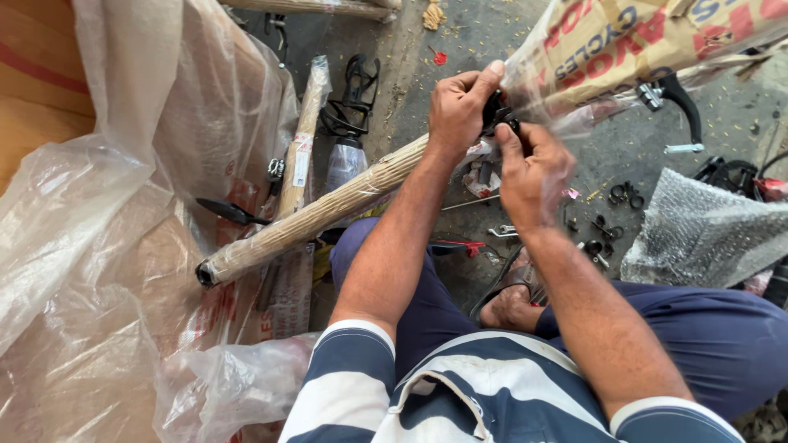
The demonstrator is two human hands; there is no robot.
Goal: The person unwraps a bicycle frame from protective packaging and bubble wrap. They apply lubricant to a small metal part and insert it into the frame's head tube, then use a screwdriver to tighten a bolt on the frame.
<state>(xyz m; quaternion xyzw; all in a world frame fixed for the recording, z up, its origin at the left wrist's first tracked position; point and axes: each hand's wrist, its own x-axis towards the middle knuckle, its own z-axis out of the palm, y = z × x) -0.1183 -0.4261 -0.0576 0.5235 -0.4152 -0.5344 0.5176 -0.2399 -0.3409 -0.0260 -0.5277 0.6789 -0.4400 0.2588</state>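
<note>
Both hands pinch a black clamp (497, 112) mid-frame, on the wrapped tube (316, 215): left hand (460, 102) fingers closed above, right hand (533, 168) thumb pressing below. Plastic sheeting (107, 246) crowds the left edge; bubble wrap (706, 234) and small parts (611, 226) sit right.

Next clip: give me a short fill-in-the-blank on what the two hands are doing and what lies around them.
1. Both hands, the left hand and the right hand, meet on a small ____ part.
2. The long tube under the left forearm is wrapped in ____ paper.
3. The sheet of bubble wrap lies on the person's ____ side.
4. The person's shirt has blue and ____ stripes.

Missing words: black; brown; right; white
</note>
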